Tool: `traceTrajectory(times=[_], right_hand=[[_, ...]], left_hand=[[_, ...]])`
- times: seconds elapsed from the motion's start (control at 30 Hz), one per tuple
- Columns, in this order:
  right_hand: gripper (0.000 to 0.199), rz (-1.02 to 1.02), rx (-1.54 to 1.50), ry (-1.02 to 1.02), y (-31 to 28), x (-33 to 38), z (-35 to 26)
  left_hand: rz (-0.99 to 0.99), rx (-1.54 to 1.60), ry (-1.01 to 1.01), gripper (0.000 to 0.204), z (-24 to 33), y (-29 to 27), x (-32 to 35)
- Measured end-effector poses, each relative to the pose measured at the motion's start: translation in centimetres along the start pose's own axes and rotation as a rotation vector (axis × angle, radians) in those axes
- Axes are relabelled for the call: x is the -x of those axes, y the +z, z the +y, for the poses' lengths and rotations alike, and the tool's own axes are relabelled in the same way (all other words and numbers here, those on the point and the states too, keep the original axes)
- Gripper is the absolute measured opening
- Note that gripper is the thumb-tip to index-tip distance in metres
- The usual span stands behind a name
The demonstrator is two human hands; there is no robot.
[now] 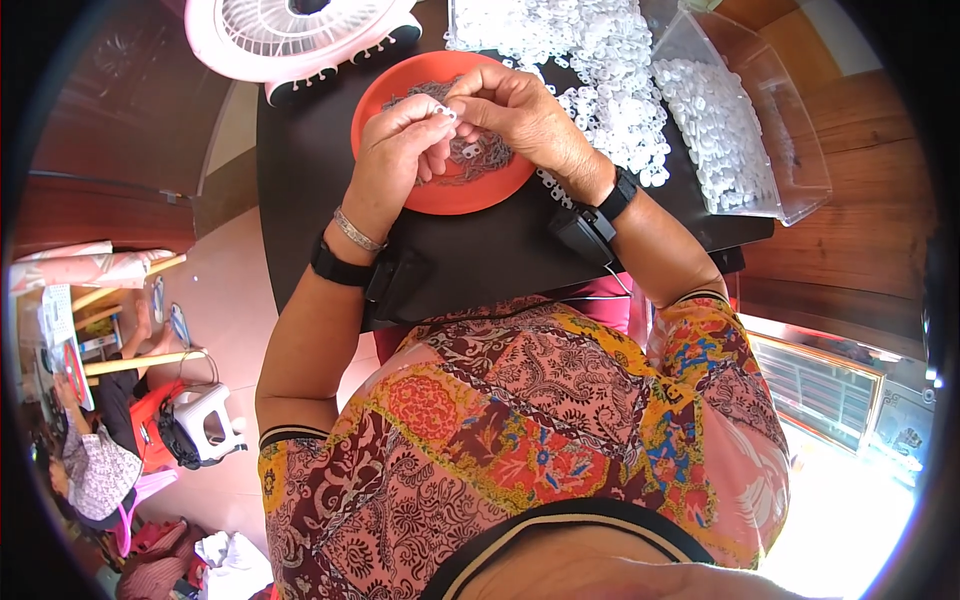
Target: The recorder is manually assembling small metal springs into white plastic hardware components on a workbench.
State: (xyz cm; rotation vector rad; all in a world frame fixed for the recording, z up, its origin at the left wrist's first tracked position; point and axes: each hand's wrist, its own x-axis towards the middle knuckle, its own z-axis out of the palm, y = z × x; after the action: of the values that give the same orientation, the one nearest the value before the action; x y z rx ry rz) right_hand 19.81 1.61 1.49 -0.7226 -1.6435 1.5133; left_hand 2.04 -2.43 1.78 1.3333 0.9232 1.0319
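Note:
Over a round orange-red plate, both hands meet with their fingertips nearly touching. My left hand pinches a small white plastic piece between thumb and forefinger. Thumb and forefinger of my right hand are pressed together right beside that piece; whatever they hold is too small to make out. A tangle of thin grey pieces lies in the plate below, partly hidden by the hands. Another white piece rests on top of the tangle.
A heap of small white plastic pieces spreads across the black table. To its right, a clear plastic bin holds more. A pink-and-white fan stands at the far left. Another person sits at the left, near a white stool.

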Motion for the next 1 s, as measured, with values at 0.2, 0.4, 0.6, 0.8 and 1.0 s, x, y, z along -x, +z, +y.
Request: traceTrajectory(times=[0.2,0.4,0.6,0.8,1.0], right_hand=[[0.010,0.042,-0.018,-0.013,0.3,0.3,-0.6],[0.015,0.029,0.226,-0.043,-0.6,0.1,-0.7],[0.015,0.102,0.083,0.000,-0.2,0.2,-0.7],[0.019,0.098,-0.028,0.158,-0.4,0.2,-1.2],[0.026,0.015,0.041,0.129,-0.2,0.4,-1.0]], left_hand=[[0.024,0.039,-0.006,0.021,0.0,-0.2,0.0],[0.074,0.055,0.012,0.018,-0.5,-0.1,-0.1],[0.067,0.021,0.017,0.018,-0.5,0.0,0.0],[0.054,-0.010,0.042,0.018,-0.2,0.1,0.2],[0.035,-0.013,0.053,0.017,0.0,0.2,0.3]])
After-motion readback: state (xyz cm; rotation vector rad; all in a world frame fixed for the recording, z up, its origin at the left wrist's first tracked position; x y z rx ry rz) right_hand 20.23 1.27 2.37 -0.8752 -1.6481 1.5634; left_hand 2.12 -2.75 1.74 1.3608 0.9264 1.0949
